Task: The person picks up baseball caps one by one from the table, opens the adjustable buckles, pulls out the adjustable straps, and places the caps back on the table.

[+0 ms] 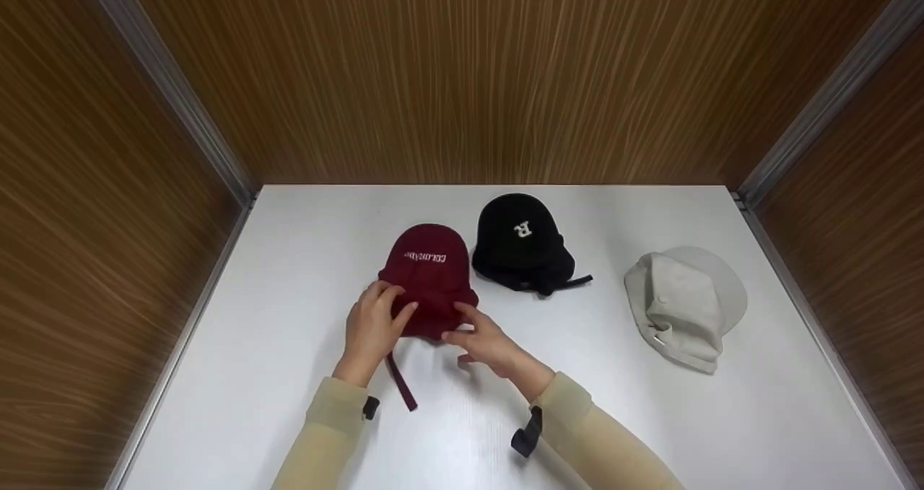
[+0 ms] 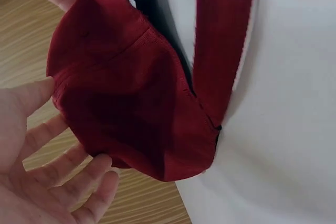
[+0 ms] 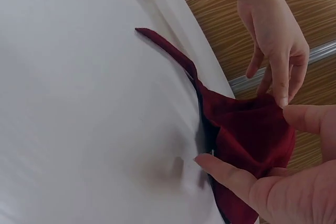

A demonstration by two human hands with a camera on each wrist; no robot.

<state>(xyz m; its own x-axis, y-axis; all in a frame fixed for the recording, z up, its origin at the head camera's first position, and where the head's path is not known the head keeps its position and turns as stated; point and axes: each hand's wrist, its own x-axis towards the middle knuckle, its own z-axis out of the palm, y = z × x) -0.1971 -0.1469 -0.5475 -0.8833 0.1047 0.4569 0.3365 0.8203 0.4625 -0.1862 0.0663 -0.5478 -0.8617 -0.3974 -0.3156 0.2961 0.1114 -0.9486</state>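
A dark red cap [image 1: 427,277] with white lettering lies on the white table, its loose strap [image 1: 402,382] trailing toward me. My left hand [image 1: 372,327] rests on its near left side; in the left wrist view its loosely spread fingers [image 2: 63,135] touch the cap's edge. At the near right side of the cap is my right hand [image 1: 494,346], one finger touching the fabric. The right wrist view shows its thumb and fingers spread apart around the cap [image 3: 257,140], without a clear pinch. Part of the cap's near edge is hidden behind the hands.
A black cap [image 1: 516,241] with a white letter R lies behind and right of the red one. Farther right is a crumpled off-white cap [image 1: 682,306]. Wood-grain panels [image 1: 491,79] enclose the back and sides of the white table [image 1: 289,259].
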